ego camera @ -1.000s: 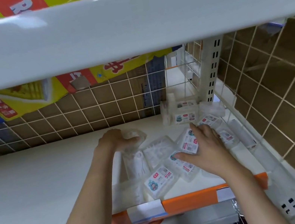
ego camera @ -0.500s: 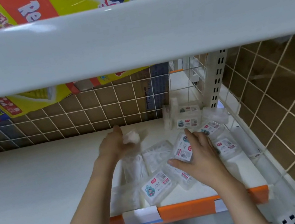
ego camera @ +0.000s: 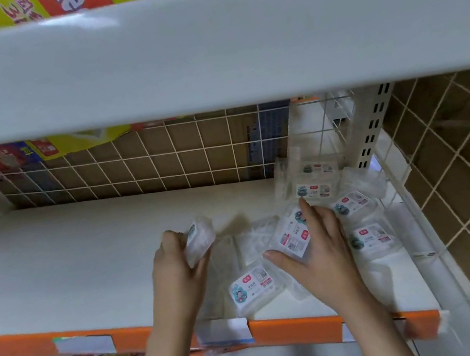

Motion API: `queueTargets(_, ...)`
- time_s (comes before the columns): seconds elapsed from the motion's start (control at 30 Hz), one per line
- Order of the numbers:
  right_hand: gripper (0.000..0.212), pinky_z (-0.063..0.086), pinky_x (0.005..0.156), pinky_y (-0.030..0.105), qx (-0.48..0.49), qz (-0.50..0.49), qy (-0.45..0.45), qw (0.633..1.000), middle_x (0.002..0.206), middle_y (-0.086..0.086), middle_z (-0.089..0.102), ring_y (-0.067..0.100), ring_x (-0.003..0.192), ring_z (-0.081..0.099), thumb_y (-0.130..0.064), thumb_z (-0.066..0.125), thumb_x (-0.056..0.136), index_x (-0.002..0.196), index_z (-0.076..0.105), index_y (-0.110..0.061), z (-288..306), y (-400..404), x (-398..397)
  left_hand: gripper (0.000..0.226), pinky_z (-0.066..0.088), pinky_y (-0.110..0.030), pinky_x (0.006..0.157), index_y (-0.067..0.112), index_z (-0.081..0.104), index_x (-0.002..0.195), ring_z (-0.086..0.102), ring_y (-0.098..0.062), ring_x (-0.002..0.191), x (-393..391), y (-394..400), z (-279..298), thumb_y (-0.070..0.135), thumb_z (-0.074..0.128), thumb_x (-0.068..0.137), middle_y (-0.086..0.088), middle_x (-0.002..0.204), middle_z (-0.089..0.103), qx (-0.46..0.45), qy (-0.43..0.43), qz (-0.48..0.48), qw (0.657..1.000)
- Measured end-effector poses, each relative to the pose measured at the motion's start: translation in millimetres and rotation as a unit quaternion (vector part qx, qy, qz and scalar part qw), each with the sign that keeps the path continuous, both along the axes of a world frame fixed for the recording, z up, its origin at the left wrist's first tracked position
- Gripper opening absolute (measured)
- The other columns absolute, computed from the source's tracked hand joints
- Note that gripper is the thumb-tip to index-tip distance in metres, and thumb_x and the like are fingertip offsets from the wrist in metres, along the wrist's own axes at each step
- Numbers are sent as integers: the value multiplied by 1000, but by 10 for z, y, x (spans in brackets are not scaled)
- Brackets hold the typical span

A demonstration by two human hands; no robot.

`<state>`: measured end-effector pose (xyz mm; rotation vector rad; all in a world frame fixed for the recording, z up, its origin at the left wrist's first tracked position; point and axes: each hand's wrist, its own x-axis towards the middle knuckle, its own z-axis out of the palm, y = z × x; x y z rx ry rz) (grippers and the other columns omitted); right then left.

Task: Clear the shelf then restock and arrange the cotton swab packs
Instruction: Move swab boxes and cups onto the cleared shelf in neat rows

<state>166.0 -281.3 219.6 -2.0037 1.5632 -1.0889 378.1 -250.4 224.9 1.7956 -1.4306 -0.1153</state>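
White metal shop shelf with an orange price strip along the front edge, wire grid back panel behind; most of the board is bare, clear plastic cotton swab packs with printed labels are bunched at the right end. One clear pack is gripped in the left hand, lifted off the board and tilted, long axis roughly upright. A second labelled pack is pinched in the right hand, thumb at its near corner, fingers along its far-right edge, label up, long axis running away from the person and leaning right. Loose packs are seen flat just in front and just right of the right hand, more stacked at the back corner. Pile lies right of both hands, so the right hand is judged nearer. Blur makes it unclear whether the right-hand pack is lifted or resting on those beneath. Step judged: clearing or sorting, not yet arranged
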Motion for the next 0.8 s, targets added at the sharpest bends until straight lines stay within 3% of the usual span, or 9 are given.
queueTargets(0.1,103,31,102,30,-3,11,-9,1000,127,6,38,20,122,38,-73,56,63,143,36,-10,2,9,32,42,34,-24,51,16,41,87,52,-26,69,15,125,-7,32,77,74,-6,78,55,15,9,23,1000)
queueTargets(0.17,107,31,103,29,12,20,-19,1000,129,5,36,19,124,38,-75,63,62,144,34,-12,-6,47,80,56,38,-24,57,14,44,103,54,-24,78,24,203,-14,38,80,68,-6,88,57,26,23,22,999)
queueTargets(0.23,108,29,103,26,25,27,-25,999,131,4,34,18,125,37,-75,57,60,144,32,-13,-8,98,141,85,46,-30,71,10,41,127,54,-22,90,54,258,-16,53,76,63,-6,100,58,44,45,7,998)
queueTargets(0.3,106,28,102,24,18,31,-18,999,132,4,35,17,124,37,-74,53,59,144,34,-13,-3,133,217,103,47,-35,83,10,33,139,53,-23,99,111,290,-23,65,67,59,-6,106,58,50,65,-9,997)
queueTargets(0.47,93,18,93,4,-24,14,-7,1000,132,8,39,9,117,34,-42,80,65,141,38,-9,70,141,594,95,35,-26,84,5,44,132,48,-25,104,434,298,-33,68,68,64,-9,112,54,38,44,-23,998)
queueTargets(0.6,89,16,94,-3,-35,16,-34,999,123,-1,34,4,114,35,-35,81,67,140,38,-8,135,217,1166,82,29,-26,78,7,56,115,48,-26,94,1057,300,21,73,52,66,-7,102,56,14,-48,-37,998)
queueTargets(0.73,92,24,103,11,-7,61,-52,997,125,-8,21,9,121,34,-26,80,69,144,28,-13,123,345,1918,86,28,-25,80,14,54,120,46,-25,102,1844,395,23,76,53,60,-6,109,54,30,-81,-22,996)
queueTargets(0.8,93,22,103,8,-10,59,-66,996,127,-6,20,10,122,33,-20,79,66,143,28,-11,114,414,2270,87,31,-26,80,14,53,120,45,-24,103,2178,457,12,74,56,58,-7,110,53,44,-70,-24,996)
